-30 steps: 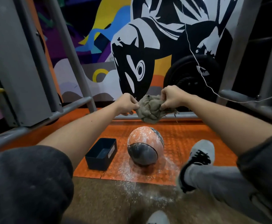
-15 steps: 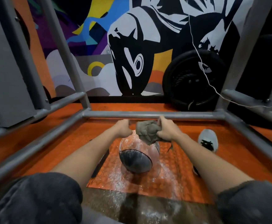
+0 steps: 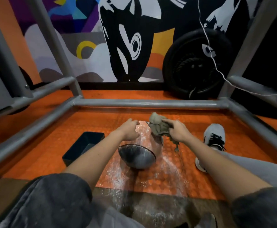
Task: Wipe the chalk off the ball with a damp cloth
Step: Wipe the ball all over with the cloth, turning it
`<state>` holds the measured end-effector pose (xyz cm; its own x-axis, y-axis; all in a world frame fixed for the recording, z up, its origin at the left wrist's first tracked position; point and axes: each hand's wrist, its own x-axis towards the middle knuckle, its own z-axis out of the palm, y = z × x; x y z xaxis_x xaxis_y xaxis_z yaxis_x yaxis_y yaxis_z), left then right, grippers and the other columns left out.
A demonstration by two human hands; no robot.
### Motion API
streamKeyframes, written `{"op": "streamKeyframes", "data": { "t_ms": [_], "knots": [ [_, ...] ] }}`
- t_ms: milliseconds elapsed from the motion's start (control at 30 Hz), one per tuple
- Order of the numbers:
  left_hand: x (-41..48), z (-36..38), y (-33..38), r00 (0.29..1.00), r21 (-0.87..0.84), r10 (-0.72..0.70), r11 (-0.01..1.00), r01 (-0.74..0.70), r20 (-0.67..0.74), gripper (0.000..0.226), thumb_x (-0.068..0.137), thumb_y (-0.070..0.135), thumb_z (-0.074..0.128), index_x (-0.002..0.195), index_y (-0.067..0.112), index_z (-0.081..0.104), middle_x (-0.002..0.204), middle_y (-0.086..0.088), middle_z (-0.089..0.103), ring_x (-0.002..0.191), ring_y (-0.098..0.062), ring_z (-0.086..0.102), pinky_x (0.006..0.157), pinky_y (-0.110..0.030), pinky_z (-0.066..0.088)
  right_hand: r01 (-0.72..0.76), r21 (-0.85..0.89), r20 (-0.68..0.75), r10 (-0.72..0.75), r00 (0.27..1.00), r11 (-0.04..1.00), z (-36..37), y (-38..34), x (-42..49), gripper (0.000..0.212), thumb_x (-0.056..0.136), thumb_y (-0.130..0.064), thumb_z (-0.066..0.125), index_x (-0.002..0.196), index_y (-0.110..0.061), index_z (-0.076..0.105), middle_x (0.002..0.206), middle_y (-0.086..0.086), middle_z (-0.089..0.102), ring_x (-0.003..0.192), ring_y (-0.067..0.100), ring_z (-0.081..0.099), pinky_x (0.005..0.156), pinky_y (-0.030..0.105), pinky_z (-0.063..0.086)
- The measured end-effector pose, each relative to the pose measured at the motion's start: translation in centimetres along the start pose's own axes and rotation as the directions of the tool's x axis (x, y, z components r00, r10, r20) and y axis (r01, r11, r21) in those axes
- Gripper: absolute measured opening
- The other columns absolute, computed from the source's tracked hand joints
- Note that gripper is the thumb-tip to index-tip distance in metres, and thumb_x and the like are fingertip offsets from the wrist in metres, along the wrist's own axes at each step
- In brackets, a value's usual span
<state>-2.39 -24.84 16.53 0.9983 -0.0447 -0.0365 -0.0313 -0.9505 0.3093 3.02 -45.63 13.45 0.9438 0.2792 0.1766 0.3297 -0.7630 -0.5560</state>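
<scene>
Chalk-dusted ball (image 3: 139, 152), crumpled cloth (image 3: 158, 127)

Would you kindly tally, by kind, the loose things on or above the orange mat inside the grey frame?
Ball: 1
Cloth: 1
Black bin: 1
White shoe: 1
Total: 4

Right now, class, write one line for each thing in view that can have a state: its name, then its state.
ball: on the mat, chalk-dusted.
cloth: bunched, at the ball's upper right side.
left hand: rests on top of the ball.
right hand: grips the cloth.
black bin: upright, open-topped, left of the ball.
mat: chalk scattered around the ball.
shoe: laced, on the foot.
</scene>
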Motion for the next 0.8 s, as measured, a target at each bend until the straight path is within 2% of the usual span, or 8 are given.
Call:
{"op": "streamKeyframes", "data": {
  "t_ms": [167,267,333,433,500,633,733,800],
  "knots": [
    [1.3,1.6,-2.3,1.000,-0.140,-0.002,0.990,-0.001,-0.024,0.065,0.088,0.025,0.063,0.144,0.012,0.032,0.145,-0.010,0.030,0.133,-0.026,0.034,0.111,-0.039,0.029,-0.019,0.189,-0.042,0.027,0.999,0.982,2.1,0.6,1.8,0.056,0.084,0.006,0.040,0.122,-0.030,0.060,0.118,0.010,0.057,0.083,0.023,0.056,0.069,0.026,0.046],
    [2.4,2.5,-2.9,0.999,-0.188,0.026,0.982,-0.022,0.018,0.079,0.083,0.033,0.069,0.147,0.018,0.025,0.149,-0.004,0.023,0.137,-0.024,0.024,0.113,-0.047,0.026,-0.046,0.275,-0.050,0.062,0.997,0.960,3.2,1.5,2.3,0.048,0.088,0.005,0.044,0.115,-0.030,0.062,0.121,0.004,0.056,0.103,0.022,0.054,0.075,0.024,0.046],
    [3.3,3.2,-3.6,0.997,-0.204,0.039,0.979,-0.026,0.060,0.090,0.078,0.040,0.073,0.149,0.024,0.021,0.152,-0.001,0.017,0.139,-0.025,0.018,0.114,-0.050,0.023,-0.084,0.321,-0.019,0.095,0.995,0.943,4.4,2.1,2.6,0.039,0.088,-0.001,0.047,0.105,-0.031,0.064,0.121,0.004,0.058,0.102,0.021,0.054,0.075,0.024,0.045],
    [4.2,4.2,-4.5,0.994,-0.177,0.061,0.983,-0.045,0.089,0.100,0.070,0.046,0.078,0.149,0.030,0.018,0.155,0.005,0.010,0.142,-0.024,0.013,0.113,-0.057,0.019,-0.153,0.355,0.042,0.148,0.988,0.922,6.3,2.2,2.7,0.005,0.082,-0.035,0.062,0.084,-0.032,0.059,0.117,0.009,0.058,0.105,0.023,0.054,0.090,0.035,0.045],
    [4.4,4.6,-4.8,0.997,-0.161,0.069,0.985,-0.062,0.037,0.099,0.067,0.046,0.080,0.147,0.032,0.022,0.153,0.008,0.015,0.140,-0.022,0.018,0.113,-0.055,0.019,-0.160,0.343,0.062,0.148,0.987,0.926,7.1,2.5,2.6,0.025,0.076,-0.044,0.072,0.087,-0.031,0.053,0.114,0.005,0.048,0.108,0.021,0.047,0.096,0.038,0.042],
    [4.4,5.1,-5.3,0.996,-0.196,0.082,0.977,-0.085,-0.022,0.099,0.063,0.041,0.082,0.144,0.034,0.027,0.150,0.011,0.020,0.137,-0.018,0.022,0.111,-0.055,0.023,-0.037,0.344,0.055,0.019,0.998,0.938,7.1,2.7,2.8,0.043,0.082,-0.018,0.070,0.116,-0.037,0.052,0.114,0.003,0.036,0.116,0.022,0.040,0.104,0.032,0.034],
    [4.4,5.6,-5.5,0.997,-0.231,0.072,0.970,-0.075,-0.025,0.100,0.062,0.041,0.083,0.144,0.034,0.027,0.149,0.012,0.020,0.136,-0.016,0.020,0.111,-0.054,0.024,0.017,0.251,-0.006,-0.016,1.000,0.968,7.2,3.5,2.9,0.051,0.081,-0.003,0.064,0.125,-0.026,0.058,0.107,0.003,0.044,0.107,0.020,0.048,0.085,0.012,0.031],
    [4.4,5.8,-5.4,0.997,-0.236,0.069,0.969,-0.076,-0.040,0.100,0.062,0.043,0.083,0.145,0.035,0.027,0.150,0.014,0.019,0.137,-0.015,0.019,0.112,-0.054,0.022,-0.030,0.193,-0.069,0.044,0.997,0.981,6.8,4.1,2.6,0.050,0.081,0.001,0.060,0.125,-0.023,0.059,0.103,0.002,0.047,0.106,0.023,0.051,0.079,0.013,0.030]
  ]
}}
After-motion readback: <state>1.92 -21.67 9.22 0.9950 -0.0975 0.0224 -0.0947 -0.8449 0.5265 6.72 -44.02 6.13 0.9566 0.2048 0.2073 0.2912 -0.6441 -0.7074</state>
